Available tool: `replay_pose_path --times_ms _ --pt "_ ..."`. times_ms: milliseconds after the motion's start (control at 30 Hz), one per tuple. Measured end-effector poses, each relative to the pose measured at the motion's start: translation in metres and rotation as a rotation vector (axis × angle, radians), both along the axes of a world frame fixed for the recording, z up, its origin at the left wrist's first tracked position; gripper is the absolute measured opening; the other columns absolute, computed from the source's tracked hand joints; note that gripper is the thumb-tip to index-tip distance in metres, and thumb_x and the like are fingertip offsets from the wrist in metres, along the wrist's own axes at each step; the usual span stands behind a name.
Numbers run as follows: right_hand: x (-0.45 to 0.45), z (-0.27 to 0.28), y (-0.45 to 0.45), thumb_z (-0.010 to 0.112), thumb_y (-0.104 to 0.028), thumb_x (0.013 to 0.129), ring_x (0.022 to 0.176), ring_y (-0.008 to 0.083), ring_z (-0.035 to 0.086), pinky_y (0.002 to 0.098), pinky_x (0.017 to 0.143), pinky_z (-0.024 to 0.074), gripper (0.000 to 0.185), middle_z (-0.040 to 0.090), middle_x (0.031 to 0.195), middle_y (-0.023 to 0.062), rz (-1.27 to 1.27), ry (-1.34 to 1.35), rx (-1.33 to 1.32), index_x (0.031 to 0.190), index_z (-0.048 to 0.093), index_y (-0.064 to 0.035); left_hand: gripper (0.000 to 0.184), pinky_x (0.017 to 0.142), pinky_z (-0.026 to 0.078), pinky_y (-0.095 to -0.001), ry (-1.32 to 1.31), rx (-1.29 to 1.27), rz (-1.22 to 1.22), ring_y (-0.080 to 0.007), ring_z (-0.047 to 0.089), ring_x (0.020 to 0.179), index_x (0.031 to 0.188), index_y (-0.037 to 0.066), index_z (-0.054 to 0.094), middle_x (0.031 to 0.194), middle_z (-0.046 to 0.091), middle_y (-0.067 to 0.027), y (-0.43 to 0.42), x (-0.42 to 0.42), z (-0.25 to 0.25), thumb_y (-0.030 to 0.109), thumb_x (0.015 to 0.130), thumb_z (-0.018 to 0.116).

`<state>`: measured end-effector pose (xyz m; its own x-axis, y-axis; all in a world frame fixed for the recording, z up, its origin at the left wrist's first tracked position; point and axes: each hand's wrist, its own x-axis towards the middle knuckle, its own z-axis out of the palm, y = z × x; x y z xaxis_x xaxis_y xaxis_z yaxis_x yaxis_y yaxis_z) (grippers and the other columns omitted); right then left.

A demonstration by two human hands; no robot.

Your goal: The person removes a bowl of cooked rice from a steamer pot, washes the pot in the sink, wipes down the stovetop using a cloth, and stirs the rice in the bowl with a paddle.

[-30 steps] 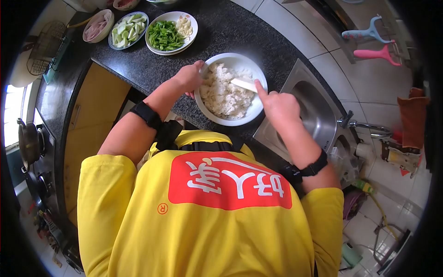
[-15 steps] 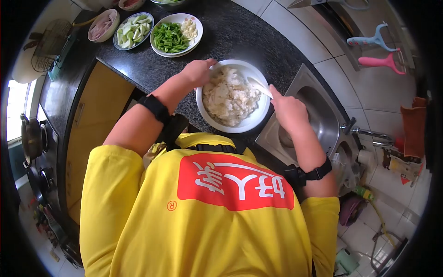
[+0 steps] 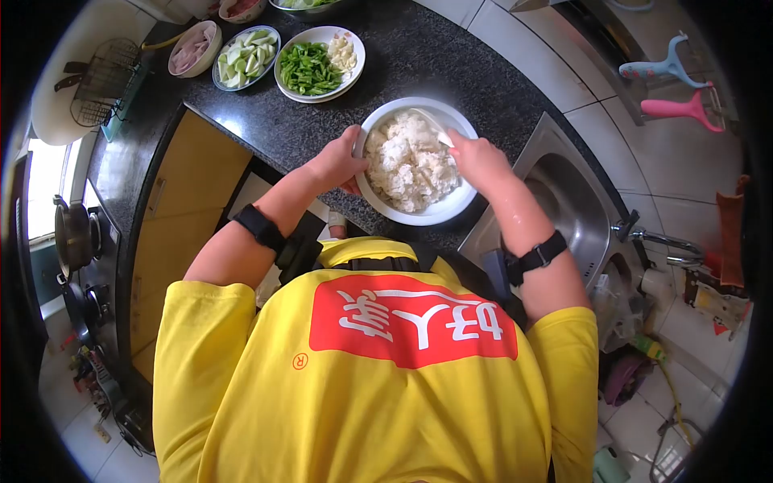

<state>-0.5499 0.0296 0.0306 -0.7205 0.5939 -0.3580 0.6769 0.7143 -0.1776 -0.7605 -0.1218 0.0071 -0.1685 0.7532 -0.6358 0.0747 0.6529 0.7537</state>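
Note:
A white bowl (image 3: 468, 198) of rice (image 3: 411, 161) stands on the dark speckled counter. Its left rim is gripped by my left hand (image 3: 340, 161), thumb at the inside edge and fingers on the outer wall. My right hand (image 3: 477, 159) is closed round the handle of a white spoon (image 3: 435, 122) at the bowl's upper right. The spoon's head lies along the far inner side of the bowl, against the rice.
Plates of chopped green peppers with garlic (image 3: 310, 69) and sliced pale green vegetable (image 3: 245, 58) stand beyond, beside a bowl of pink slices (image 3: 194, 50). A steel sink (image 3: 568, 201) with a faucet (image 3: 664, 239) lies right. Pans (image 3: 73, 235) are far left.
The spoon has swung from the right side of the rice to the bowl's far inner side, with my right hand moving up. My left hand still holds the rim. The view has shifted slightly.

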Motion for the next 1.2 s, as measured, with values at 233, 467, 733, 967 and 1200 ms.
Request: replay_pose_path --times_ms 233,467,733,967,1200 --pt "0.017 0.022 0.009 0.051 -0.012 0.082 0.069 0.0285 0.064 0.0397 0.061 0.0515 0.044 0.063 0.073 0.0144 0.368 0.062 0.232 0.126 0.046 -0.0078 0.065 0.045 0.055 -0.0318 0.209 0.019 -0.029 -0.0234 0.064 0.053 0.134 0.006 0.028 0.084 0.062 -0.0183 0.012 0.002 -0.001 0.004 0.076 0.057" --pt "0.050 0.057 -0.039 0.055 -0.006 0.073 0.047 0.0189 0.059 0.0329 0.043 0.0478 0.056 0.058 0.056 0.0047 0.568 -0.040 0.436 0.128 0.046 -0.0016 0.062 0.042 0.053 -0.0311 0.263 -0.023 -0.080 -0.0219 0.063 0.052 0.133 0.008 0.032 0.078 0.062 -0.0174 0.026 -0.001 0.007 0.005 0.076 0.057" --pt "0.034 0.023 -0.039 0.050 -0.009 0.079 0.063 0.0249 0.065 0.0361 0.056 0.0520 0.053 0.065 0.071 0.0111 0.233 -0.129 0.235 0.132 0.042 -0.0061 0.057 0.046 0.054 -0.0314 0.382 0.022 -0.216 -0.0212 0.064 0.056 0.132 0.010 0.038 0.081 0.063 -0.0160 0.051 -0.020 -0.004 0.006 0.078 0.057" --pt "0.044 0.057 -0.025 0.045 -0.016 0.089 0.076 0.0350 0.064 0.0464 0.069 0.0503 0.041 0.064 0.079 0.0204 -0.138 -0.045 0.091 0.130 0.044 -0.0118 0.058 0.048 0.053 -0.0318 0.376 0.101 -0.096 -0.0228 0.065 0.060 0.133 0.010 0.037 0.087 0.064 -0.0171 0.033 -0.027 -0.015 0.015 0.081 0.062" --pt "0.002 0.024 -0.008 0.038 -0.007 0.086 0.088 0.0367 0.063 0.0439 0.078 0.0506 0.038 0.063 0.094 0.0244 -0.156 -0.179 0.046 0.121 0.046 0.0035 0.081 0.055 0.057 -0.0320 -0.063 -0.012 -0.042 -0.0217 0.066 0.065 0.140 0.007 0.008 0.092 0.062 -0.0183 0.000 -0.008 0.000 0.013 0.082 0.064"
